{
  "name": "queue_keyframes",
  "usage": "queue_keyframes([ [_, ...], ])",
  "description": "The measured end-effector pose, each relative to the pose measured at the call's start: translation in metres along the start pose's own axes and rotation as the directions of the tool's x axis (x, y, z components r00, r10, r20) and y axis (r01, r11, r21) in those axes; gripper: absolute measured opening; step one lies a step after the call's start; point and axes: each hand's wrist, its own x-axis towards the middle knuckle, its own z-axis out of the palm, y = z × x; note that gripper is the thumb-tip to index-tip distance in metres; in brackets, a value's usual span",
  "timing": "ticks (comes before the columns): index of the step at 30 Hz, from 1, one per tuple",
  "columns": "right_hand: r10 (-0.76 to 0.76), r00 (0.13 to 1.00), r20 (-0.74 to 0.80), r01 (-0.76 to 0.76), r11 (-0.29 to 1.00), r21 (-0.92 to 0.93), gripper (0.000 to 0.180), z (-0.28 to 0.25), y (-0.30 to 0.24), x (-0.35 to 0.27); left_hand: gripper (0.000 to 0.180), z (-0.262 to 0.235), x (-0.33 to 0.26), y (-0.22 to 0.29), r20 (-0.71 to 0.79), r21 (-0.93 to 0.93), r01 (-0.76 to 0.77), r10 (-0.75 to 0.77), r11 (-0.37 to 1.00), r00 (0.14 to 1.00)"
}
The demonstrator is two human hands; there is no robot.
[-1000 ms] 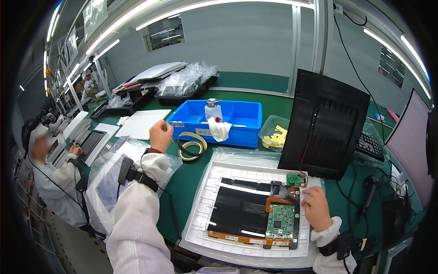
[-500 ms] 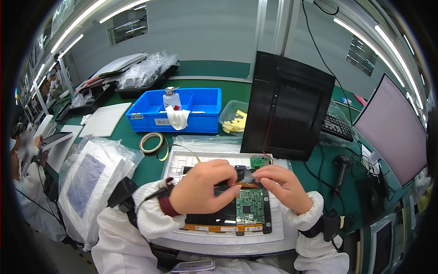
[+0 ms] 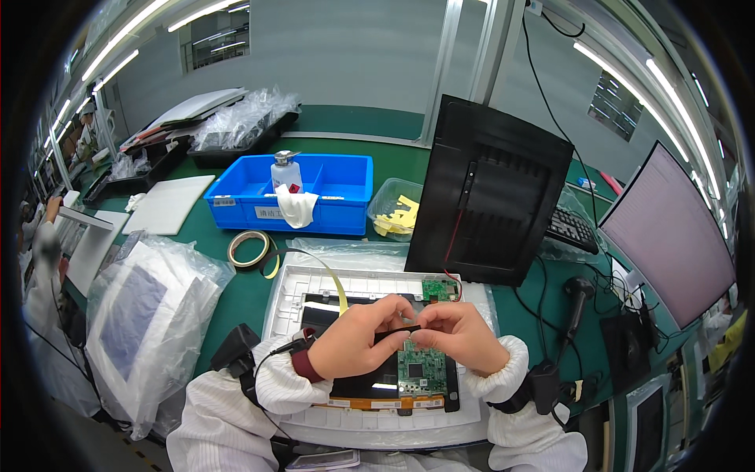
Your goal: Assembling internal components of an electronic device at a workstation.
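Green bench [image 3: 236,295] holds a white tray [image 3: 287,295]. Over it, the left hand [image 3: 358,344] and right hand [image 3: 460,337] pinch a thin dark strip [image 3: 395,333] between their fingers, just above a green circuit board [image 3: 422,372].

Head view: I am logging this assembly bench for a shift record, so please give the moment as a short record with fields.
Setting: green workbench on an electronics line
Left hand: pinching one end of a thin dark strip
Right hand: pinching the strip's other end
Under the hands: green circuit board on a dark panel, in a white foam tray
Behind: upright black display back
Far side: blue bin with a bottle
Left of tray: tape roll, bagged panels
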Motion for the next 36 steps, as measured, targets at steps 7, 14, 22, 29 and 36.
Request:
queue_keyframes([
  [7, 0.001, 0.990, -0.141, -0.005, 1.000, -0.031, 0.008, -0.012, 0.002, 0.004, 0.010, -0.011, 0.006, -0.007, -0.007, 0.236, -0.005, 0.007, 0.972, 1.000],
  [14, -0.005, 0.989, -0.145, 0.002, 1.000, -0.023, 0.009, -0.011, 0.006, 0.006, 0.010, -0.011, 0.005, -0.003, -0.062, 0.249, 0.046, -0.031, 0.967, 0.998],
  [22, -0.025, 0.990, -0.137, 0.026, 1.000, 0.005, 0.011, -0.012, 0.007, 0.005, 0.010, -0.008, 0.005, -0.009, -0.098, 0.273, -0.032, 0.061, 0.962, 0.993],
  [29, -0.007, 0.985, -0.172, 0.012, 1.000, 0.028, 0.009, -0.015, 0.012, 0.008, 0.009, -0.006, 0.008, -0.014, -0.109, 0.312, -0.047, 0.085, 0.949, 0.990],
  [36, -0.068, 0.958, -0.277, 0.081, 0.996, 0.036, 0.016, -0.012, 0.031, 0.020, 0.011, -0.012, 0.007, -0.015, -0.110, 0.342, 0.024, 0.015, 0.939, 0.994],
])
